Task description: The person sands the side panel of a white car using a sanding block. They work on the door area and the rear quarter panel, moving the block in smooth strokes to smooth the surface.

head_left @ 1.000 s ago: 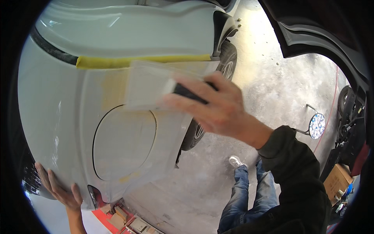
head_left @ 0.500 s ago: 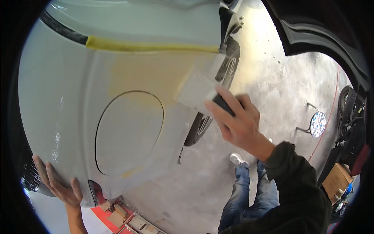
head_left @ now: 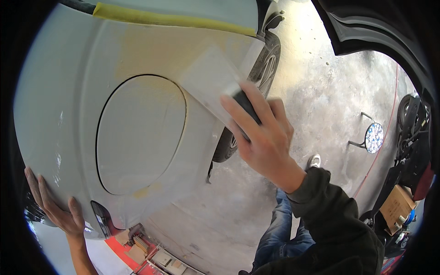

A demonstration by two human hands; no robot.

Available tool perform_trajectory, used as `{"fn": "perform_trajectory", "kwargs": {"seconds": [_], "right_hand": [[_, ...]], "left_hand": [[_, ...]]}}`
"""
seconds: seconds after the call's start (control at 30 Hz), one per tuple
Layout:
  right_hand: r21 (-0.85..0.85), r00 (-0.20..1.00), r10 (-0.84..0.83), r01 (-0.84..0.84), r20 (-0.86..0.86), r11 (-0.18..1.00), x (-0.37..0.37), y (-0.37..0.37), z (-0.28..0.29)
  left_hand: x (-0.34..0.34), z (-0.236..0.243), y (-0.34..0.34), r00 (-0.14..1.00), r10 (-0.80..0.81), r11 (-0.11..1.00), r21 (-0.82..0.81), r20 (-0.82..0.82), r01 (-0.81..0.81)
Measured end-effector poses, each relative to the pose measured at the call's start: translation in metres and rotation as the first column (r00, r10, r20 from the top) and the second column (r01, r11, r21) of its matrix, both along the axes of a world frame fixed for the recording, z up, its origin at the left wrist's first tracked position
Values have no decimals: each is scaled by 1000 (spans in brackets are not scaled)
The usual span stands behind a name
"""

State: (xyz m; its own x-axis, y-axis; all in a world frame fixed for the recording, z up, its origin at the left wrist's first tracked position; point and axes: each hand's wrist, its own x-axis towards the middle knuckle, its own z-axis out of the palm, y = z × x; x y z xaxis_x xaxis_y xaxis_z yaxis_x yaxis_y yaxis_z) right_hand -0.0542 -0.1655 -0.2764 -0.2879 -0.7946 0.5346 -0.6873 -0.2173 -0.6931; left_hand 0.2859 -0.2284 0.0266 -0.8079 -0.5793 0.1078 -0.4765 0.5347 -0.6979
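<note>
My right hand (head_left: 266, 133) grips the dark handle of a sanding block (head_left: 213, 80) with a broad, whitish rectangular plate. The plate is a little blurred and lies over the pale yellow filler patch (head_left: 146, 55) on a light-coloured car's body panel (head_left: 64, 105). Just to the left and below it is the round fuel flap (head_left: 142, 133), with yellow traces along its upper edge. Fingers stretched out, my left hand (head_left: 57, 208) rests flat on the bodywork at the lower left, near the tail light (head_left: 103, 220). Yellow masking tape (head_left: 169, 20) runs along the panel's upper edge.
A wheel (head_left: 266, 68) of the car sits right of the panel. On the concrete floor stand a round stool (head_left: 374, 137), a thin red hose (head_left: 389, 119) and a cardboard box (head_left: 396, 208). A dark car part (head_left: 366, 27) juts in at upper right.
My right hand and the sanding block have shifted left over the panel. The whole car sits higher in view, and my feet have moved. My left hand stays on the bodywork.
</note>
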Motion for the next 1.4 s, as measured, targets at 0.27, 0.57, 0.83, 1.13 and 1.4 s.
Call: {"fn": "perform_trajectory", "kwargs": {"seconds": [0.27, 0.57, 0.83, 1.13, 1.4], "right_hand": [[5, 999, -52, 52, 7, 999, 11, -3, 9], [59, 999, -39, 39, 11, 998, 12, 10, 9], [20, 999, -41, 41, 0, 999, 6, 6, 4], [83, 1000, -14, 16, -24, 996, 3, 11, 14], [38, 998, -68, 68, -6, 997, 10, 13, 6]], "left_hand": [[0, 2, -1, 1000, -7, 1000, -1, 13, 7], [0, 4, -3, 1000, -17, 1000, -1, 17, 17], [-3, 1, -3, 1000, -12, 1000, -9, -5, 12], [-2, 4, 1, 1000, -1, 1000, -5, -1, 1], [-6, 4, -2, 1000, -12, 1000, 7, 10, 12]]}}
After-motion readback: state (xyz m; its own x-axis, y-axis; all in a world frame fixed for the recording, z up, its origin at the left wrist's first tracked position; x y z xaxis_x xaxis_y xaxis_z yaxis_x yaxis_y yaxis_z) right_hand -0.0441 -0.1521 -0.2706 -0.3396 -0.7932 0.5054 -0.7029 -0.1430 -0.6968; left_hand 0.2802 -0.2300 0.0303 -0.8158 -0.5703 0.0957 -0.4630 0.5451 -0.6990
